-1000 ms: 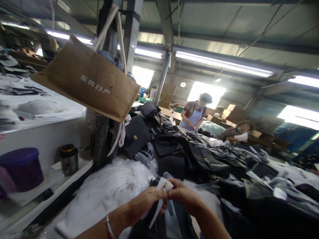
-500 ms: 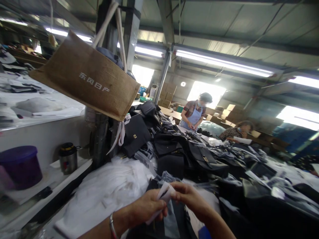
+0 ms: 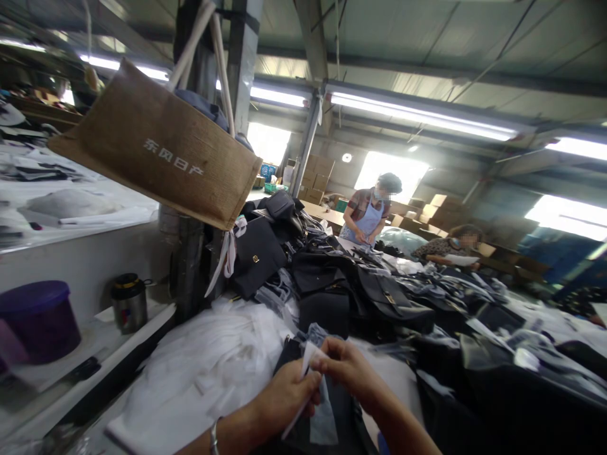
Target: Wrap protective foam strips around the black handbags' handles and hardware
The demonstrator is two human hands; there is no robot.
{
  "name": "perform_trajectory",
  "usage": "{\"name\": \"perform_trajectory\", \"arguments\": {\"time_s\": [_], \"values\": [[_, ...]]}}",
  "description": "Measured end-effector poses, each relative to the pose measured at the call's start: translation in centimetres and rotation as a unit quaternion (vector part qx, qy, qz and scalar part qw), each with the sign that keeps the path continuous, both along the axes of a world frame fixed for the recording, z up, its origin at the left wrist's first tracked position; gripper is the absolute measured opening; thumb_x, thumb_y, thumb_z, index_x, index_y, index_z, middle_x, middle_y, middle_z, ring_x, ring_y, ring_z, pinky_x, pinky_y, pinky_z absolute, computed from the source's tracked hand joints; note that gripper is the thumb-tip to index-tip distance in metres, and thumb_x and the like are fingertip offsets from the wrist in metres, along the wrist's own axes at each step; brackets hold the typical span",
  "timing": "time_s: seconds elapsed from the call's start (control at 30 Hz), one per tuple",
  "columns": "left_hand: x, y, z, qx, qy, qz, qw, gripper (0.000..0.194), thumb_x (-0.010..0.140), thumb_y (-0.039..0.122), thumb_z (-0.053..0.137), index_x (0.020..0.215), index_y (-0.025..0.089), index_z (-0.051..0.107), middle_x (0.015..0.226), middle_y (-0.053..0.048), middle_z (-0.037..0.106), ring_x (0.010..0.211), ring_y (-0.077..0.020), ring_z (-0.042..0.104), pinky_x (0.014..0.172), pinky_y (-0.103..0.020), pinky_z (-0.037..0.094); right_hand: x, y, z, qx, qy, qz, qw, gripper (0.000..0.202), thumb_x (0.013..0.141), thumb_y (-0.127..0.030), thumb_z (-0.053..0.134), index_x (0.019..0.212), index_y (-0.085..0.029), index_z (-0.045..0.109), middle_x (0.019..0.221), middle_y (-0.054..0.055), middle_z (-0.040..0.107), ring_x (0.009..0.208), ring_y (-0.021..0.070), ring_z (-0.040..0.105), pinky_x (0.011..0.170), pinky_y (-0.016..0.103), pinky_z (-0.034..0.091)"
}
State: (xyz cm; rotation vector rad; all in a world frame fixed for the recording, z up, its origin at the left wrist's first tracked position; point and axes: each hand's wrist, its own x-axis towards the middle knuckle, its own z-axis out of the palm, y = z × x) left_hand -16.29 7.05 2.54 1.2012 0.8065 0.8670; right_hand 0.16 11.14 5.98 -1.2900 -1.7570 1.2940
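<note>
My left hand, with a bangle at the wrist, is closed around a strip of thin white sheet. The fingers of my right hand pinch the upper end of the same strip. What the strip is made of, paper or soft wrapping, I cannot tell. Directly below both hands lies a black bag with a greyish translucent wrapping piece on it. To the left spreads a heap of white wrapping sheets.
Black bags pile up ahead and to the right. A brown tote hangs from a post at left. A purple tub and a steel flask stand on a ledge. Two people work beyond the pile.
The white strip has turned edge-on and looks narrower between my hands. My right hand's fingers have bent and shifted slightly up and left. The view has moved a little.
</note>
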Motion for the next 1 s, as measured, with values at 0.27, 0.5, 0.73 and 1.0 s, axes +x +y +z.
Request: {"name": "perform_trajectory", "arguments": {"time_s": [0.27,0.5,0.73,1.0], "values": [[0.8,0.3,-0.9,0.056,-0.008,0.104,0.993,0.032,0.091,0.040,0.044,0.097,0.015,0.062,0.079,-0.003,0.062,0.063,-0.0141,0.053,0.050,-0.023,0.037,-1.3,-0.2,0.6,-0.037,0.060,-0.005,0.997,0.038,0.068,-0.052,0.072,0.070,-0.018,0.056,0.058,-0.002,0.058,0.049,0.0110,0.050,0.046,0.022,0.033],[0.9,0.4,-0.3,0.115,0.020,0.133,0.984,0.031,0.093,0.034,0.043,0.101,0.014,0.066,0.077,-0.002,0.064,0.068,-0.0161,0.054,0.063,-0.027,0.042,-0.7,-0.7,0.8,-0.033,0.098,0.015,0.994,0.025,0.073,-0.034,0.068,0.089,-0.017,0.060,0.064,-0.003,0.060,0.054,0.0115,0.054,0.047,0.021,0.038],[1.3,0.1,0.0,0.136,0.070,0.115,0.981,0.049,0.096,0.053,0.038,0.112,0.016,0.065,0.079,-0.002,0.063,0.070,-0.0176,0.054,0.063,-0.027,0.041,-0.3,-0.7,0.0,-0.026,0.114,-0.001,0.993,0.033,0.073,-0.040,0.067,0.097,-0.017,0.063,0.064,-0.003,0.059,0.051,0.0117,0.055,0.044,0.020,0.040],[1.9,-0.6,-0.9,0.135,0.104,0.170,0.971,0.046,0.093,0.050,0.045,0.129,0.021,0.047,0.113,-0.009,0.067,0.094,-0.0242,0.063,0.079,-0.030,0.046,-0.4,-0.9,-0.1,-0.039,0.129,-0.053,0.989,0.020,0.064,-0.029,0.059,0.080,-0.017,0.061,0.058,-0.002,0.061,0.046,0.0136,0.056,0.036,0.019,0.035]]}}
